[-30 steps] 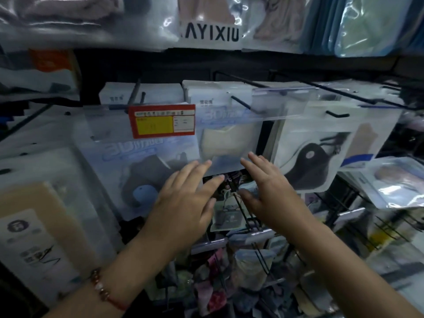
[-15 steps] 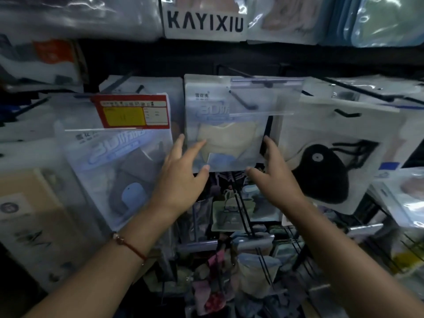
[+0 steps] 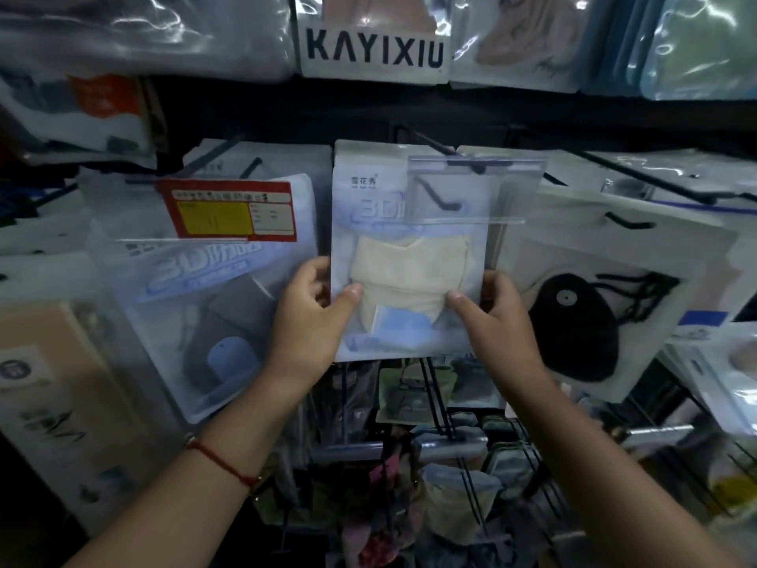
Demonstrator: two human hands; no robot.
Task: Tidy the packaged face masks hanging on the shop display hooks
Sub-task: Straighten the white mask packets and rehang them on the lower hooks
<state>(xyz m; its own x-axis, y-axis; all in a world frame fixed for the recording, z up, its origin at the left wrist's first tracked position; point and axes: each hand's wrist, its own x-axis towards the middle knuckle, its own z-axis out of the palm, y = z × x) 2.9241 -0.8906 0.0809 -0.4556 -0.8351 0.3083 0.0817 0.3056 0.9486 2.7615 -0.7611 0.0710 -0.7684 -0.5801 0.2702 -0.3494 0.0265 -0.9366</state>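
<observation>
Setting: shop wall of black wire hooks [image 3: 440, 196] crowded with bagged goods; a row of glossy bags with a KAYIXIU sign [image 3: 375, 49] hangs along the top edge of the display.
Task thing: cream mask packet [image 3: 405, 256], a clear bag with a pale folded mask inside, hangs in the middle row of the display between its neighbours.
Left hand: left hand [image 3: 309, 321] grips the packet's left edge, thumb on the front and fingers curled behind it, probably to keep the bag from swinging.
Right hand: right hand [image 3: 497, 317] grips the right edge in the same way, thumb on the front; holding both sides lets the person square the bag on its hook.
Clear sleeve: an empty-looking clear sleeve [image 3: 477, 190] overlaps the packet's top right corner on a hook; whether both share one hook I cannot tell.
Left neighbour: grey mask packet [image 3: 205, 305] hangs tilted, with a red and yellow price tag [image 3: 233, 211] in front of its top.
Right neighbour: black mask packet [image 3: 606, 305] hangs just beside the right hand, also tilted.
Step in hand: judging by the two-sided grip, the person is straightening the middle packet; the tilted neighbours look not yet tidied.
Risk: pulling down hard could tear the bag's hanging hole.
</observation>
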